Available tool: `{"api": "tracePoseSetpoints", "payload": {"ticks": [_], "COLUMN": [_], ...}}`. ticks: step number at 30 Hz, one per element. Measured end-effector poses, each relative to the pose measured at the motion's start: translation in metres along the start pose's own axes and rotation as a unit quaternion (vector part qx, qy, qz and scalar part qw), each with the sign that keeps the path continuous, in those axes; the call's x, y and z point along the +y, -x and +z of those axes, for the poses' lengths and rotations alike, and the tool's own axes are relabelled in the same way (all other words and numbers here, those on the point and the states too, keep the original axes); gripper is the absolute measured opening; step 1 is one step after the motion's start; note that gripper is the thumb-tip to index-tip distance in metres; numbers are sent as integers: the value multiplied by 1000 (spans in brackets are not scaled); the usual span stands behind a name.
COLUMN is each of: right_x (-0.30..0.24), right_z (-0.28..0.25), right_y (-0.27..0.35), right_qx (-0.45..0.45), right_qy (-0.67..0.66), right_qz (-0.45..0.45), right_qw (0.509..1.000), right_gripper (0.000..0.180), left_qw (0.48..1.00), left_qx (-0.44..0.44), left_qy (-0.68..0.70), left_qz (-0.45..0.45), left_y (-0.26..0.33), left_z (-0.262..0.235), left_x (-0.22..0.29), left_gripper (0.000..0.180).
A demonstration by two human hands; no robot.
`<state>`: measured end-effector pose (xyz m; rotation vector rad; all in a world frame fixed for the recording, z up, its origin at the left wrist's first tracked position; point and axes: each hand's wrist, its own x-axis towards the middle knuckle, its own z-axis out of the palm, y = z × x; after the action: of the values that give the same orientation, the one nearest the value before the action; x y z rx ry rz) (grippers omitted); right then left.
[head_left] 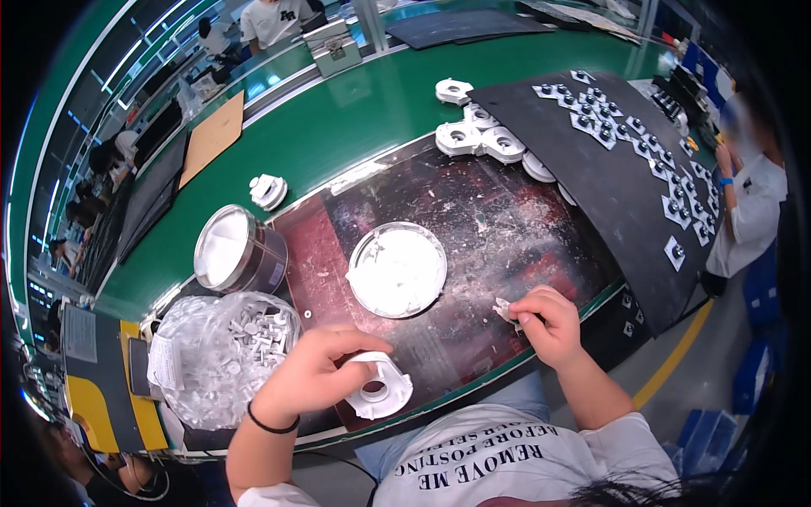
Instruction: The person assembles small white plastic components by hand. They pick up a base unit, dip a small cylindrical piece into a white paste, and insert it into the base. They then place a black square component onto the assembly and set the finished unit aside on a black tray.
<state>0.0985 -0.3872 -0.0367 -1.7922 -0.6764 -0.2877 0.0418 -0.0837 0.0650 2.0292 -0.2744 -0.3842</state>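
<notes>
My left hand (pixel 317 367) grips a white plastic housing (pixel 394 390) with a round hole through it, just above the near edge of the work board. Off to the right, my right hand (pixel 551 325) pinches a small crumpled whitish piece (pixel 503 311) between thumb and fingers; its exact kind is unclear. Between and beyond the hands lies a round shallow metal dish (pixel 395 317) filled with white paste (pixel 399 266). A clear plastic bag (pixel 190 325) of small white plastic parts (pixel 262 338) sits beside my left forearm.
Left of the dish stands a metal tin (pixel 269 253) with white contents. Several white housings (pixel 460 137) lie at the far side, partly under a tilted black sheet (pixel 583 182) carrying many small parts. Another person (pixel 748 194) is at the right. A small white ring (pixel 307 313) lies near the bag.
</notes>
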Motion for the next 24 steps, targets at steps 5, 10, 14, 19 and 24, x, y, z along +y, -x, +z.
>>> {"api": "tracePoseSetpoints", "payload": {"ticks": [5,10,14,19,24], "right_x": [-8,-52,-46,-4,12], "right_z": [-9,-77,-168,-231,-241], "right_y": [4,27,40,41,34], "right_qx": [-11,-2,193,176,111], "right_qy": [25,157,338,488,509], "right_qz": [-35,-178,51,179,265], "right_qw": [999,971,920,836,811], "right_gripper": [15,19,22,44,49], "left_qw": [976,978,973,985,982], "left_qx": [-14,82,108,144,183], "left_qy": [119,130,151,63,-12], "left_qz": [-180,-139,-139,-72,-45], "left_y": [-7,2,-4,2,16], "left_z": [22,31,33,32,35], "left_x": [-48,-75,-72,-78,-70], "left_gripper": [23,22,20,23,25]}}
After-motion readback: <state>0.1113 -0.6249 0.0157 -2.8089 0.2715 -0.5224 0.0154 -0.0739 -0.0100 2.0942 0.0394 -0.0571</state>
